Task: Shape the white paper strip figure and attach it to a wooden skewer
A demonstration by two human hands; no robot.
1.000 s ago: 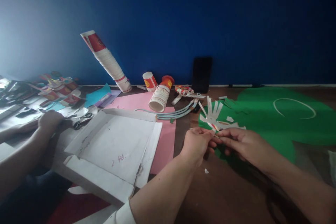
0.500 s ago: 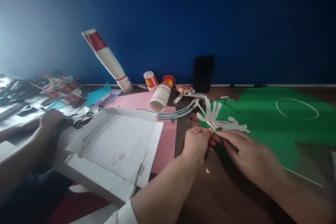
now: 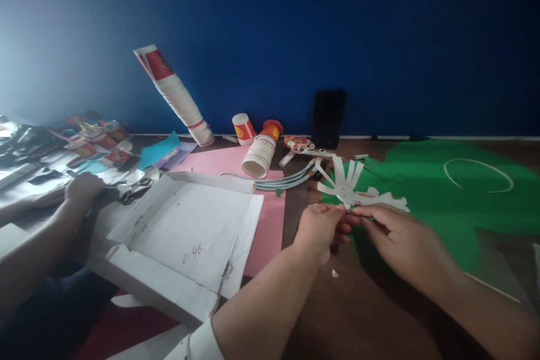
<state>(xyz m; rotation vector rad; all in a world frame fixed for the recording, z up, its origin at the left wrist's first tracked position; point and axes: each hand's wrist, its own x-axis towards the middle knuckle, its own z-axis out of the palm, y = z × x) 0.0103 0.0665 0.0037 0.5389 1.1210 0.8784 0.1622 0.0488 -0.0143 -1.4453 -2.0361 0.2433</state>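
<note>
A paper cup cut into splayed white strips (image 3: 346, 184) is pinched at its near edge between both my hands, right of the middle. My left hand (image 3: 321, 226) has thumb and fingers closed on it, the other fingers curled beneath. From the right, the fingertips of my right hand (image 3: 394, 230) press together at the same spot. What exactly lies between the fingertips is small and partly covered. Beyond it, a coil of grey cable (image 3: 287, 181) lies on the table, and a green sheet (image 3: 426, 202) spreads under and right of the cut cup.
An open white box (image 3: 185, 236) stands left on pink paper (image 3: 270, 225). Stacked paper cups (image 3: 179, 98) lean on the blue wall; another cup stack (image 3: 258, 157) lies nearer. A dark phone (image 3: 329, 118) leans there too. A co-worker's hand (image 3: 84, 191) is at left near scissors (image 3: 137, 188).
The cut cup has turned, so its strips now fan out facing me more. My right hand has shifted slightly right; both hands keep their pinch.
</note>
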